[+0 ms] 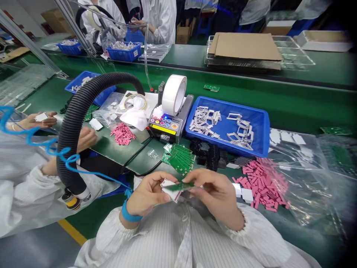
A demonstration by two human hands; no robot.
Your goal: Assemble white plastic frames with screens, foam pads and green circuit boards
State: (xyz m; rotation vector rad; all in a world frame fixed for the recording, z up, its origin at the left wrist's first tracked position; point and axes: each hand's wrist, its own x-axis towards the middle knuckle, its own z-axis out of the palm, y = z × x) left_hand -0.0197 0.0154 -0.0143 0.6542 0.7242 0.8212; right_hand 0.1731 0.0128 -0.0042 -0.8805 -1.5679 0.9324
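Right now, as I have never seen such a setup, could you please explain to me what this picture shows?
There is no robot here; a camera worn on a person's head looks forward and down. The left hand, with a blue band at the wrist, holds a white piece. The right hand pinches a thin green board over it; whether they touch, I cannot tell. On the table lie more boards, many pink strips and a blue tray with white frames. A small machine carries a roll of tape.
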